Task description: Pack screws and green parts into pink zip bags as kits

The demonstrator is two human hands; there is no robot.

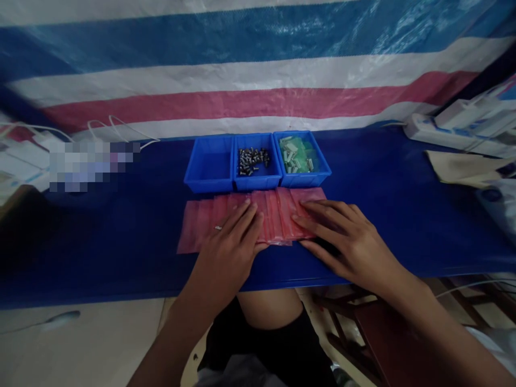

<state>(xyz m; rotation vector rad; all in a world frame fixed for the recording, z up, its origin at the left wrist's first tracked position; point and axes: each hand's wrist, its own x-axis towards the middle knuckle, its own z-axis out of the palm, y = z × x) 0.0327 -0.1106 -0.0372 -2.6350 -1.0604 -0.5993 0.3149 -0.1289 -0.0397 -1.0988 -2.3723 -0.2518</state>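
Observation:
Several pink plastic bags (272, 215) lie in an overlapping row on the blue table, just in front of three blue bins. My left hand (229, 247) rests on the middle of the row, palm down with fingers stretched out; a ring shows on one finger. Over the right end lies my right hand (346, 236), its fingers spread and touching the bags. Of the bins, the left one (209, 183) has nothing in it, the middle one (258, 183) holds dark screws (252, 159), and the right one (306, 179) holds small metallic pieces (291, 153) on green plastic.
A striped plastic sheet (258, 70) hangs behind the blue table (153, 226). White power strips (455, 134) and cables sit at the right, with a beige folded item (463, 166) nearby. More white cables are at the left. A wooden stool (387, 333) stands below the right arm.

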